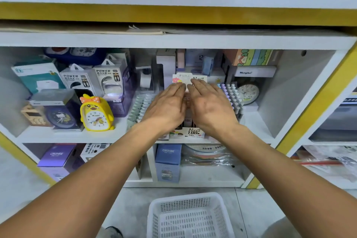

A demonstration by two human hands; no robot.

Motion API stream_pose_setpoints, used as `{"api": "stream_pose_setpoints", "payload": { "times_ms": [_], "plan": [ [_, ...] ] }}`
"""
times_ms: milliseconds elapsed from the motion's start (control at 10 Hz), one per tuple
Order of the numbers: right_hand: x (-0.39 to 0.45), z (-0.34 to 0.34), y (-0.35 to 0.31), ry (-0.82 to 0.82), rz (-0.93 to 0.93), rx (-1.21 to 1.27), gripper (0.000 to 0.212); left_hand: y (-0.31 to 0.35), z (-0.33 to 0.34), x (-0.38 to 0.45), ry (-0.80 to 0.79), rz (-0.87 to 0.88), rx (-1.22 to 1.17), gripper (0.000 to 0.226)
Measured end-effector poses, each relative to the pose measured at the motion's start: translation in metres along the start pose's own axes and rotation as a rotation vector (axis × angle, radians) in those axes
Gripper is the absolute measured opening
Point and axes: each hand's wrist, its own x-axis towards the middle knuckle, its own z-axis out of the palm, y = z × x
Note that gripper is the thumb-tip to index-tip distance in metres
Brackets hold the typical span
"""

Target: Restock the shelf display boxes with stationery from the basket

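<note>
A display box (190, 132) of pencil leads or pens stands on the middle shelf, its back card (190, 77) printed "0.7 HB" showing above my fingers. My left hand (166, 107) and my right hand (210, 107) lie side by side over the box with fingers straight, palms down, covering most of its contents. To the right of the box, purple and white pens (231, 94) stand in rows; to its left are rows of pale green items (140, 106). The white plastic basket (190, 216) sits on the floor below and looks empty.
A yellow duck alarm clock (95, 114) and power bank boxes (92, 81) fill the shelf's left side. A round clock (248, 93) stands behind the pens at right. Blue and purple CRUHRE boxes (168, 162) occupy the lower shelf. A white shelf board (173, 41) runs just above.
</note>
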Motion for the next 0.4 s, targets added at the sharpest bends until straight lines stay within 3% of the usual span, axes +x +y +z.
{"api": "stream_pose_setpoints", "payload": {
  "times_ms": [100, 200, 300, 400],
  "plan": [
    [-0.011, -0.011, 0.025, -0.015, 0.164, -0.011, 0.062, 0.016, 0.002, 0.006, -0.048, 0.012, 0.026, 0.06],
    [-0.022, -0.009, 0.042, -0.168, 0.243, -0.002, 0.069, 0.023, 0.013, 0.007, -0.178, 0.014, 0.071, 0.063],
    [-0.029, -0.01, 0.047, -0.242, 0.24, 0.022, 0.072, 0.026, 0.015, 0.01, -0.227, -0.029, 0.113, 0.063],
    [-0.034, -0.019, 0.049, -0.161, 0.208, 0.061, 0.068, 0.033, 0.007, 0.011, -0.161, -0.036, 0.08, 0.061]
  ]
}}
